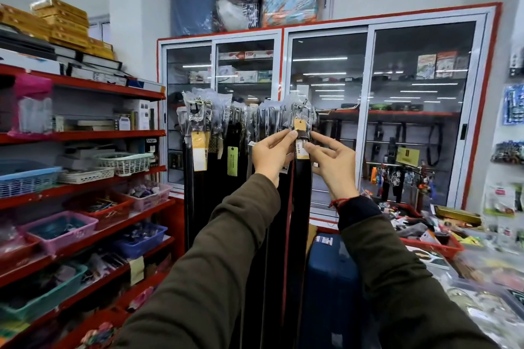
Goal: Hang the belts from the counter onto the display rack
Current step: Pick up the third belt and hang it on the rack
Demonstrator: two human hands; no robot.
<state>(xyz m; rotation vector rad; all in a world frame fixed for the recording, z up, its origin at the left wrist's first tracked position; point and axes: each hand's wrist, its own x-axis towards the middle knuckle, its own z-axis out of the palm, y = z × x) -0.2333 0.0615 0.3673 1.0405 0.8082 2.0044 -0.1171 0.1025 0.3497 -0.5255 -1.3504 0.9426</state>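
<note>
A row of dark belts [198, 184] hangs from the display rack, their buckles wrapped in clear plastic [198, 105] at the top. The rightmost black belt [302, 195] hangs straight down with a tan tag [300, 125] and a yellow price label under its buckle. My left hand [273, 150] pinches this belt just below the tag from the left. My right hand [331, 159] touches it from the right with thumb and forefinger, the other fingers spread. The rack's bar is hidden behind the plastic.
Red shelves [85, 136] with plastic baskets fill the left side. A glass cabinet [368, 110] stands behind the rack. A blue suitcase [329, 278] sits below the belts. A cluttered counter with a red tray [431, 246] is at the right.
</note>
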